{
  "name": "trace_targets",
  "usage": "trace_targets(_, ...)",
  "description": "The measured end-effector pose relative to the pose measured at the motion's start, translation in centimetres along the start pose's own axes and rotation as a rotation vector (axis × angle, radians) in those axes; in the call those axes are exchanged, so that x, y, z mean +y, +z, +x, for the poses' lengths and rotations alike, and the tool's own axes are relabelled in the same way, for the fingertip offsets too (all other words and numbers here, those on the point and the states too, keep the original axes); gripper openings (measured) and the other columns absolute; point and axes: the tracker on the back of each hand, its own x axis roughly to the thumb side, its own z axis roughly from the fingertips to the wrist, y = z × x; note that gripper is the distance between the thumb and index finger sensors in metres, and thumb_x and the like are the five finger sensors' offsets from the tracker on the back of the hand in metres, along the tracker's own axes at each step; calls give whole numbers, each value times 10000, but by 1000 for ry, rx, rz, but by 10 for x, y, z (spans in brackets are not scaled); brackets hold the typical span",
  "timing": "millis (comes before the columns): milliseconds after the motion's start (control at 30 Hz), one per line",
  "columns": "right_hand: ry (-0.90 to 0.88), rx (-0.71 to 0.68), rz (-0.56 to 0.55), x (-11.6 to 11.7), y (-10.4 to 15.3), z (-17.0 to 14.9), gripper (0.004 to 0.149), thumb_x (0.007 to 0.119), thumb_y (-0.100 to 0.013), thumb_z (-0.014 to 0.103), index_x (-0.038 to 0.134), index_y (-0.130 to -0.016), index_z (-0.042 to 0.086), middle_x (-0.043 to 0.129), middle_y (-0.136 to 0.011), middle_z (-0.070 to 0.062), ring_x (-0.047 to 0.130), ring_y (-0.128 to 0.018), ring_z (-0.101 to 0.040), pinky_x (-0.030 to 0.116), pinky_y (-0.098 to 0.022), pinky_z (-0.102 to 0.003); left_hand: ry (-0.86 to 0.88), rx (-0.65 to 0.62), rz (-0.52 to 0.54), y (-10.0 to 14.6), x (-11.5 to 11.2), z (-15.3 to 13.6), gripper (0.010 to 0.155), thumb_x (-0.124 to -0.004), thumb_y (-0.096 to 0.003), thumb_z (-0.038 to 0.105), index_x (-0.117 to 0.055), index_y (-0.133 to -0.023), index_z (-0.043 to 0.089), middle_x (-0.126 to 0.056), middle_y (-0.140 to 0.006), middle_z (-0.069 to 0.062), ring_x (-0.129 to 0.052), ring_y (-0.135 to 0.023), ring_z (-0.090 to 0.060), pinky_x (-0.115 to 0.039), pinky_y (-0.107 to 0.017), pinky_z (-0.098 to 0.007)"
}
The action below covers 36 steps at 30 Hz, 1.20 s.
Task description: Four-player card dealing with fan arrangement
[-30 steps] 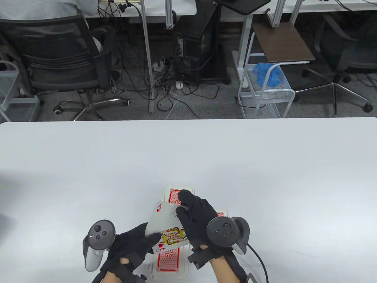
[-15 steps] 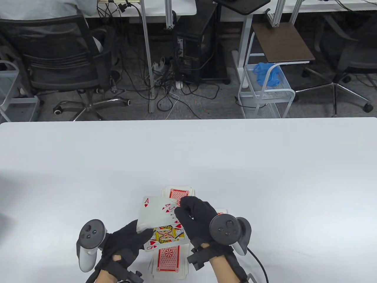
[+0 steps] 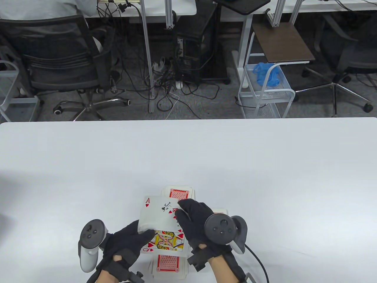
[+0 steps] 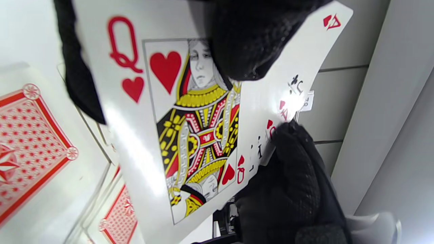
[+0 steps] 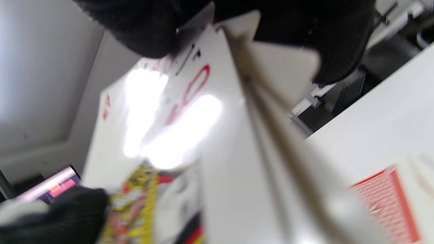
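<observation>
Both hands gripping card fan (image 3: pixel 163 224), left hand (image 3: pixel 129 241), right hand (image 3: pixel 194 218), face-down piles (image 3: pixel 168 263) on table (image 3: pixel 265 177)

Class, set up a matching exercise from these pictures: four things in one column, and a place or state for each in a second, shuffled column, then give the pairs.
Things
1. queen of hearts
2. ace of hearts
3. far pile
4. near pile

States
A. face down, beyond the hands
B. front card of the fan
C. face down, by the wrists
D. leftmost card of the fan

Pairs: 1-B, 2-D, 3-A, 4-C
</observation>
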Motion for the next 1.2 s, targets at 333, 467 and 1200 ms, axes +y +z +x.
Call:
trace_targets(333, -5, 30, 133, 16, -3, -8, 448, 823, -563, 318, 799, -944, 84, 959, -763, -98, 973, -667, -395, 770, -532, -649, 12, 11, 129, 5, 14, -3, 449, -859, -482, 330, -887, -910, 196, -1074, -818, -52, -1159, -665, -301, -1007, -449, -445)
trace_targets(467, 235, -72, 49, 13, 0, 14, 436, 804, -562, 306, 801, -940, 88, 957, -755, -97, 973, -657, -377, 773, -533, -641, -71, -3, 129, 4, 13, 0, 450, -851, -489, 346, -880, -914, 201, -1074, -823, -47, -1148, -685, -302, -990, -468, -458)
trace_targets(1200, 136, 29, 79, 11, -1, 1, 395, 780, -565, 394, 850, -832, 111, 963, -584, -51, 984, -613, -363, 777, -524, -646, -41, -75, 94, 3, 12, 3, 453, -882, -457, 302, -905, -881, 143, -1106, -752, -100, -1209, -550, -312, -1059, -360, -410)
